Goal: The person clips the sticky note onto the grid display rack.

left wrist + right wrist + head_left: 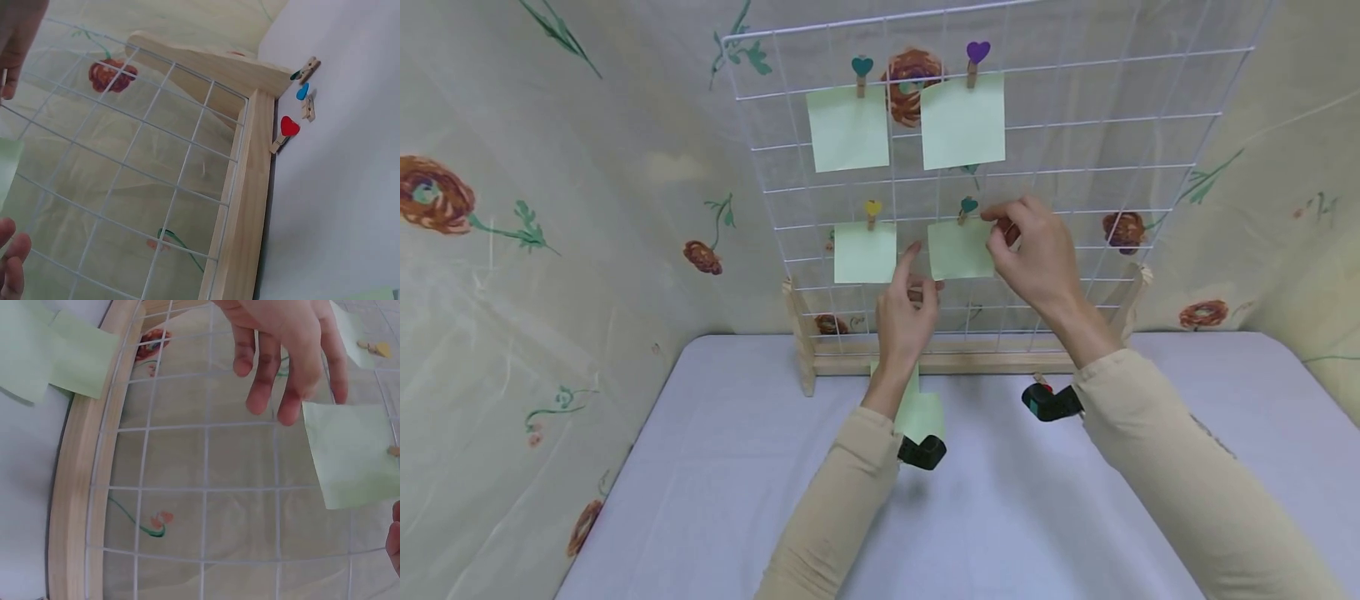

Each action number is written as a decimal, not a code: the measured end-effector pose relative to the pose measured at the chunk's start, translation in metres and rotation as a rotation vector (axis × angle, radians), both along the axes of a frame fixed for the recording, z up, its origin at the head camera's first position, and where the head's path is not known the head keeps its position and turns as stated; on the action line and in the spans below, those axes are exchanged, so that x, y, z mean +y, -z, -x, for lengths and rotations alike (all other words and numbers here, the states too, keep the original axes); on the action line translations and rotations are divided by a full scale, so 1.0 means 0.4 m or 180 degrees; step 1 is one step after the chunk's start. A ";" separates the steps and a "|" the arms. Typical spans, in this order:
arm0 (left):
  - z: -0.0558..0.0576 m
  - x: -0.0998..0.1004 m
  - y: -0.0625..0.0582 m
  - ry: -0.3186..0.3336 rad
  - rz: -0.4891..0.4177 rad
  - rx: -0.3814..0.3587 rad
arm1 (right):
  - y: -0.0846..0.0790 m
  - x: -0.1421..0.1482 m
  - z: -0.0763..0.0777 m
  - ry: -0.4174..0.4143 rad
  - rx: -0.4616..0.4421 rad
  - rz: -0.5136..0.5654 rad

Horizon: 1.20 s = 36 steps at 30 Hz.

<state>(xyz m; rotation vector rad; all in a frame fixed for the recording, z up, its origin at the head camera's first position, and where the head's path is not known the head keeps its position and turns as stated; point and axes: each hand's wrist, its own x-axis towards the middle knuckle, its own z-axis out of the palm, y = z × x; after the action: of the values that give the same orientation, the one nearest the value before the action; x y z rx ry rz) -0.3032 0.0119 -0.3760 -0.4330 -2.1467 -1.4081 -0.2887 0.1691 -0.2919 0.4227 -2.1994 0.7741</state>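
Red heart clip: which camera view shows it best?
The left wrist view: the red heart clip is unobstructed by the wooden bar. In the head view, a black camera covers part; the right wrist view does not clearly show it.

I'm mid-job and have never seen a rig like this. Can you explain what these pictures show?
There's no robot: these are a person's bare left hand and right hand. A head camera takes the wide view; small wrist cameras take the two close-ups. Before the hands, a white wire grid stands on a wooden stand. Four pale green notes hang there from decorated pegs. The left fingers, loosely extended, hold nothing I can see. The right hand is at the lower right note's upper corner; whether it pinches anything, I can't tell. On the pale tabletop lie loose green paper and three pegs.
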 end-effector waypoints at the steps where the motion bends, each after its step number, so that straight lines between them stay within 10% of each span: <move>1: -0.001 -0.001 0.002 0.0003 0.0005 0.0013 | 0.004 0.003 0.000 0.0008 0.0004 0.0004; 15: -0.020 -0.036 0.063 0.0497 -0.0234 0.0300 | 0.055 0.042 -0.009 0.0045 -0.0166 -0.0022; 36: -0.031 -0.066 0.128 0.0240 0.0149 0.0181 | 0.136 0.118 -0.022 0.0121 -0.0316 0.0012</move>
<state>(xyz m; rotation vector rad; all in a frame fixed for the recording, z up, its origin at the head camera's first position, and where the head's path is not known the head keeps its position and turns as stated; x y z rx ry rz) -0.2907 -0.0145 -0.4271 -0.5705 -2.1412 -1.3714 -0.2799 0.2162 -0.3462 0.3461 -2.2910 0.7936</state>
